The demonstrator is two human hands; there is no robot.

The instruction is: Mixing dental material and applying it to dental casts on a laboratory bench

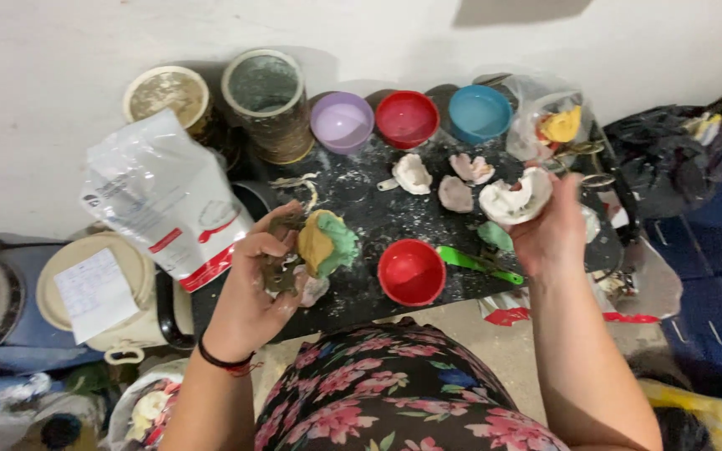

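Gripping a green-yellow mould (327,242), left hand (252,284) at 9 o'clock; right hand (549,230) clasps white plaster cast (516,199) at 2 o'clock, btwn castings.

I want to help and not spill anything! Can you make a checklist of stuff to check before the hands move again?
1. Left hand has a firm hold on the green and yellow mould: ok.
2. Right hand grips the white cast: ok.
3. Red bowl near the table edge stands upright: ok.
4. Green spatula lies flat beside that bowl, out of the hands' way: ok.
5. Whether the red bowl holds any mix: cannot tell.
6. White bag standing steady: cannot tell.
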